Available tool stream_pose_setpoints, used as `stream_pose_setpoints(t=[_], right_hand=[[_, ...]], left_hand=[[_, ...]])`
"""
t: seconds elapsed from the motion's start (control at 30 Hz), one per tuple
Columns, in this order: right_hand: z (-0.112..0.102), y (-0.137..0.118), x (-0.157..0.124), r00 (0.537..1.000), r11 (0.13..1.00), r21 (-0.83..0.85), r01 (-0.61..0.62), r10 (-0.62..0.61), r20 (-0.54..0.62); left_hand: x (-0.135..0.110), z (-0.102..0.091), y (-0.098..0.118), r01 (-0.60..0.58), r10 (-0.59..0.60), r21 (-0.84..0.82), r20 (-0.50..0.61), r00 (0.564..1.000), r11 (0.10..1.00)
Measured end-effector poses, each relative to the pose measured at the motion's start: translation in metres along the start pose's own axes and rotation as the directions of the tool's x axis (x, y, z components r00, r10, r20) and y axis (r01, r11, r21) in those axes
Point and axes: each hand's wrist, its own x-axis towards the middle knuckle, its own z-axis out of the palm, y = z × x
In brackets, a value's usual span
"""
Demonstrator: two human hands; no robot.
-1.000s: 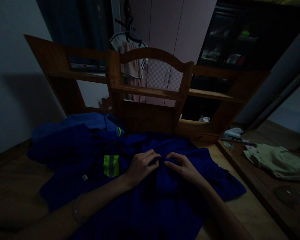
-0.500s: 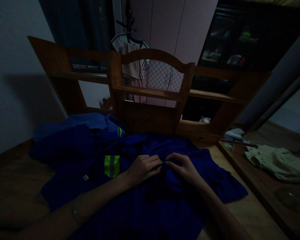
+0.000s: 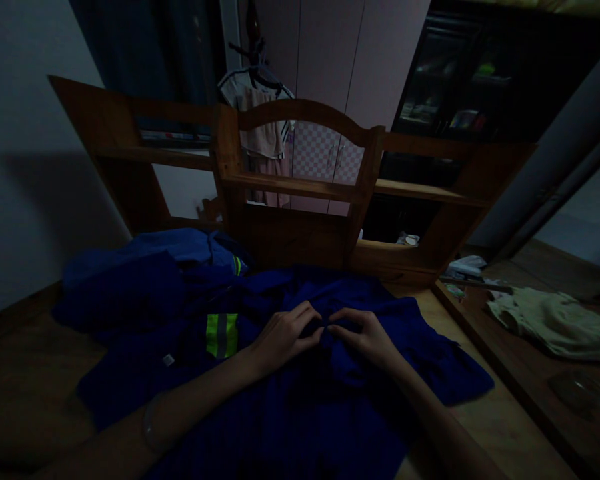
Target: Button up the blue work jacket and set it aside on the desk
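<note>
In front of the wooden headboard [image 3: 295, 233], we have the blue work jacket [image 3: 280, 420] spread out rumpled. Near its middle, our left hand [image 3: 283, 333] and right hand [image 3: 369, 339] pinch its cloth, each grip narrow, fingertips nearly meeting. Leftward show a yellow-green reflective band [image 3: 222, 335] and a small white label [image 3: 168, 361].

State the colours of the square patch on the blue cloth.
The patch is yellow-green with a grey central band; head view.
</note>
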Motion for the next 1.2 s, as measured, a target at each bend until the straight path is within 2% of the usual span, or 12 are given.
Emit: stream_pose_setpoints(t=[0.13, 0.37, 0.63, 0.83, 0.97, 1.2], right_hand=[[-0.001, -0.001, 0.000, 1.000, 1.000, 0.018, -0.011, 0.011, 0.007], [0.002, 0.000, 0.000, 1.000, 1.000, 0.023, -0.014, 0.013, 0.029], [0.001, -0.002, -0.001, 1.000, 0.999, 0.033, -0.009, 0.009, 0.000], [0.001, -0.003, 0.000, 0.999, 0.999, -0.002, -0.037, 0.037, -0.018], [0.001, -0.003, 0.001, 0.997, 0.999, 0.012, -0.041, 0.042, -0.072], [-0.008, -0.005, 0.001, 0.978, 0.968, 0.175, -0.179, 0.194, -0.070]], left_hand=[[-0.001, 0.003, -0.002, -0.050, 0.050, 0.027, 0.019, 0.999, 0.998], [-0.002, 0.005, -0.005, -0.065, 0.066, 0.023, -0.046, 0.997, 0.998], [0.000, -0.001, 0.002, 0.020, -0.022, -0.030, -0.082, 0.996, 0.999], [-0.001, -0.002, 0.004, 0.016, -0.019, -0.041, -0.085, 0.996, 0.999], [-0.001, -0.001, 0.003, 0.033, -0.033, -0.002, -0.101, 0.994, 0.999], [-0.004, 0.004, -0.005, 0.026, -0.009, 0.099, -0.173, 0.985, 0.995]])
